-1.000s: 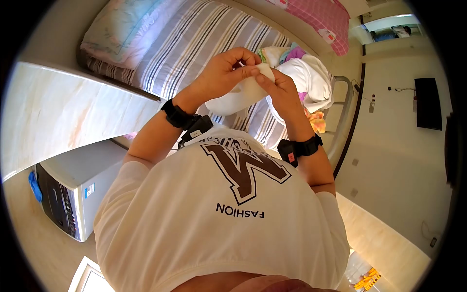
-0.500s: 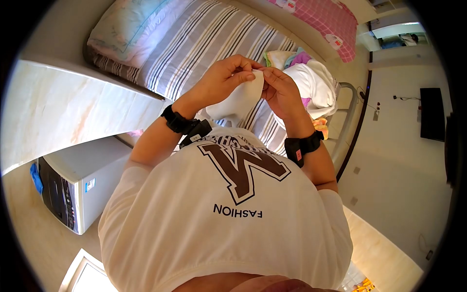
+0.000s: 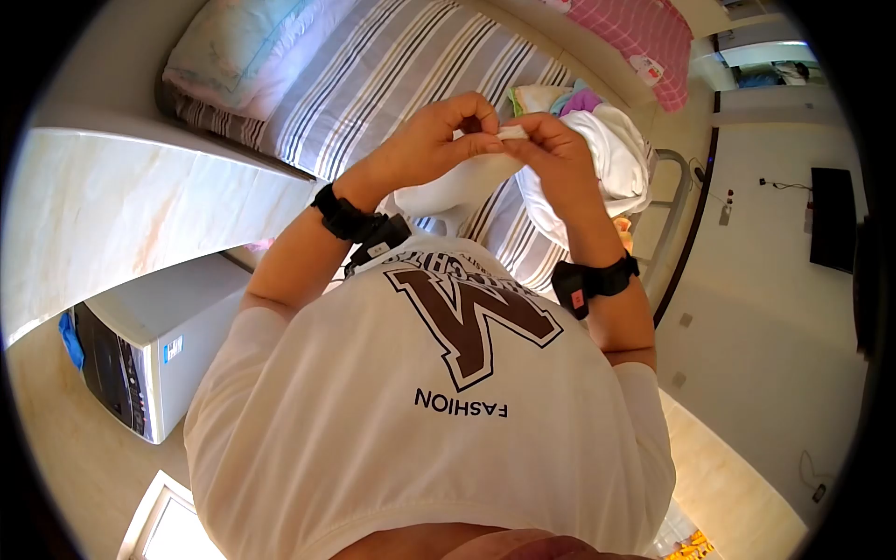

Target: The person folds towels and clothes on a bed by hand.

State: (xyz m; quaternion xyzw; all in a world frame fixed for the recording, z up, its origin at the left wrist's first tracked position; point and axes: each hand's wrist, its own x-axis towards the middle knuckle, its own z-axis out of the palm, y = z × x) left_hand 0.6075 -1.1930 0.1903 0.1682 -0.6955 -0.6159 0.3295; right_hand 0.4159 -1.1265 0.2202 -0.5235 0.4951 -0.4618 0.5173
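Cloth (image 3: 459,189) of plain white hangs between two hands in the head view, in front of the person's chest, with a striped bed (image 3: 383,79) beyond it. The left hand (image 3: 446,140) pinches the far edge of it between thumb and forefinger, the other fingers curled in. The right hand (image 3: 558,161) pinches that edge just to the right, thumb and bent fingers closing on it, so a short gathered strip shows between the fingertips. From there the fabric droops near and to the left, toward the left wrist; whether it touches the bed cannot be told.

A black strap sits on each wrist, and a pale shirt (image 3: 420,462) with a large brown letter fills the near middle. On the bed, a pile of white laundry (image 3: 616,159) lies just right of the right hand, with a purple cloth (image 3: 579,98) at its far side. A pastel pillow (image 3: 238,61) rests at the far left end of the bed. Past the bed, at the far right, hangs a pink blanket (image 3: 635,37). A metal rail (image 3: 672,210) stands right of the laundry. Near left is a boxy appliance (image 3: 177,313) with a dark panel.
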